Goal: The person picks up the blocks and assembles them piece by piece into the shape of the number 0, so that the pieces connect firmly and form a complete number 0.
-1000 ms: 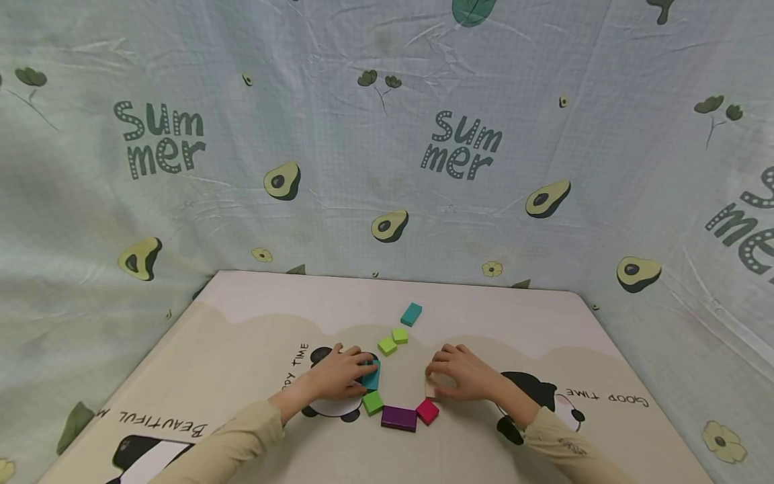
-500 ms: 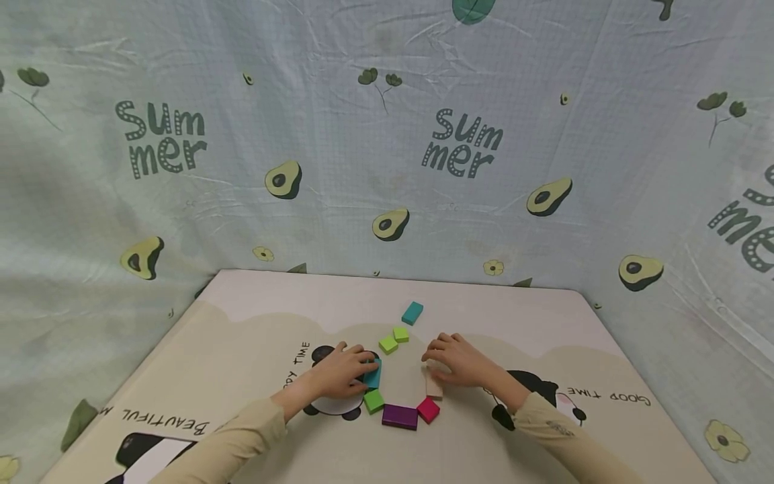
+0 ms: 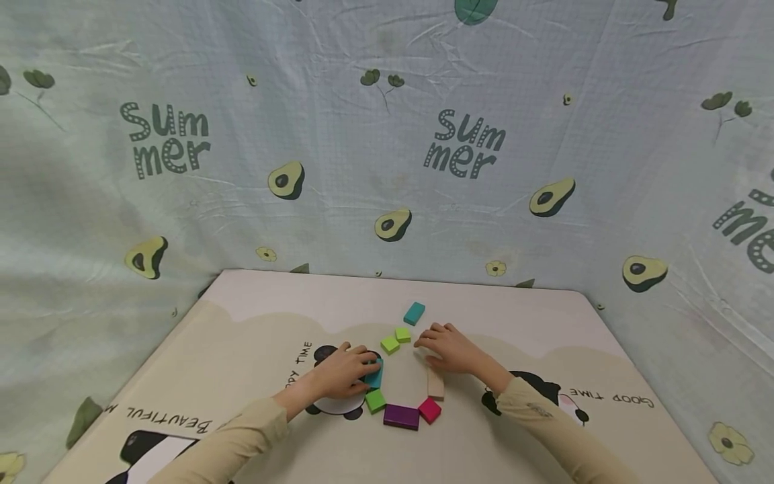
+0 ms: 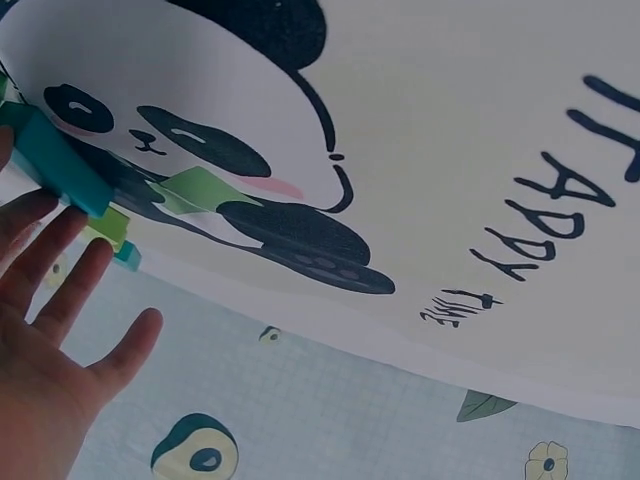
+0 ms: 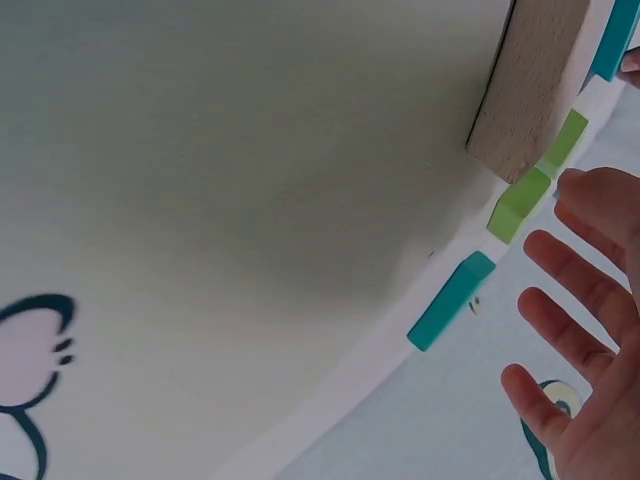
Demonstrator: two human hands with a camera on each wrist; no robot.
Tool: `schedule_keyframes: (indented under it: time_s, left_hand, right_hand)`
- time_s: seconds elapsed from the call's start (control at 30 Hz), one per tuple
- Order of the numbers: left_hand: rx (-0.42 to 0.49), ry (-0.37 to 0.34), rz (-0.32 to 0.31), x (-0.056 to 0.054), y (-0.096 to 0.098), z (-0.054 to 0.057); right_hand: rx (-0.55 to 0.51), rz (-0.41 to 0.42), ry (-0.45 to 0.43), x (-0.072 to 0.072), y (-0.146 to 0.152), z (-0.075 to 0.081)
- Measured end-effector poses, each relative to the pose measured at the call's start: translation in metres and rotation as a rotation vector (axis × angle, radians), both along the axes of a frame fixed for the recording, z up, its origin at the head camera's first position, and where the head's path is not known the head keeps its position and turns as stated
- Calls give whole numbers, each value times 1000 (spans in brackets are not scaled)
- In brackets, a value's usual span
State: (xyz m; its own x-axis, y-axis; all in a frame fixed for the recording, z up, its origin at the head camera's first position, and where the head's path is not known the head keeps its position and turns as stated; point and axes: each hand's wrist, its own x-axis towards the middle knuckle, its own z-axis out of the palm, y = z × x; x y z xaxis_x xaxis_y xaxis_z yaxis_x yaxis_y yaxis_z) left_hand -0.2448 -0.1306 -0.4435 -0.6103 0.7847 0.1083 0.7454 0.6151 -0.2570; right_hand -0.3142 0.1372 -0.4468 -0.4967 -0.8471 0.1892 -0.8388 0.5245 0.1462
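The left hand rests spread fingers against a teal block (whether they pinch it, I cannot tell). The right hand, loosely spread and holding nothing, is over the far end of a wooden block. A green block, purple block and red block lie nearer; two lime blocks and another teal piece sit toward the table's far edge.

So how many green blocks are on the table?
3: the far green block and middle green block, side by side, near the far teal block; the near green block, beside the purple block. The left hand or right hand may hide others.
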Motion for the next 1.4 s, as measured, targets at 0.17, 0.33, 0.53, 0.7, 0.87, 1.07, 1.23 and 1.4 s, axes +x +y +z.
schedule_keyframes:
  time_s: [0.17, 0.33, 0.53, 0.7, 0.87, 1.07, 1.23, 1.4]
  left_hand:
    - [4, -16, 4, -1, 1, 0]
    - [-8, -24, 17, 0, 1, 1]
    - [-15, -17, 21, 1, 3, 2]
    - [-15, -16, 19, 1, 3, 1]
    - [-14, -33, 30, 1, 2, 1]
    - [-17, -40, 31, 2, 3, 1]
    - [-22, -29, 31, 2, 3, 2]
    - [-28, -28, 39, 2, 3, 2]
  right_hand:
    - [46, -12, 27, -7, -7, 0]
    - [75, -47, 22, -15, -15, -2]
    - [114, -79, 41, -23, -20, -5]
    - [143, -97, 44, -26, -25, -6]
    - [149, -103, 37, -26, -31, -6]
    - [176, -120, 47, -24, -33, -8]
    - [179, -104, 101, -22, -31, -9]
    - [134, -63, 138, -23, -28, -10]
